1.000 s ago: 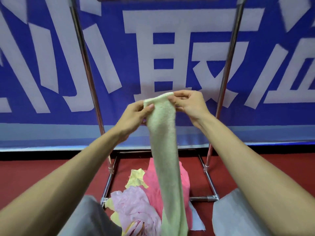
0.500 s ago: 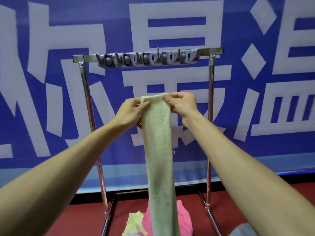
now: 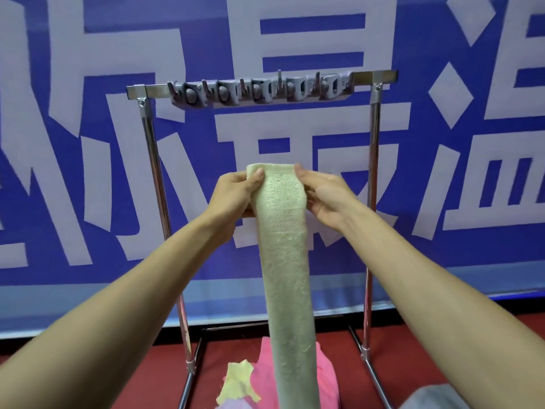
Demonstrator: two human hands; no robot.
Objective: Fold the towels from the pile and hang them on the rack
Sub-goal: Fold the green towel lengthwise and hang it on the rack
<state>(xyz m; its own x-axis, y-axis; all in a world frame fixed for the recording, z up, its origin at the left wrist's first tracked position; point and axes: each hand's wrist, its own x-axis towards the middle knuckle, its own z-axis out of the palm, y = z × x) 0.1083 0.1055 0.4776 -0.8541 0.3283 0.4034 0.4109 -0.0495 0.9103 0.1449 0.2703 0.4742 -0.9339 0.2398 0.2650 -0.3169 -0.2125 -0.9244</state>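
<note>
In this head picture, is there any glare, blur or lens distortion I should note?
Head view: light is even, without hard shadows; glare runs along the rack post. Head view: the green towel shows its weave sharply, the grey clip strip looks softer. Head view: both posts slant, likely wide-angle distortion.

Lower end of green towel [image 3: 286,276] and part of pile [image 3: 264,379], beyond bottom edge.

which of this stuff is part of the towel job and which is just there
Part of the job: pale green towel, pinched at its top by the left hand and right hand; metal rack with its hook strip; towel pile at the rack's foot.
Just there: blue banner; red floor.
</note>
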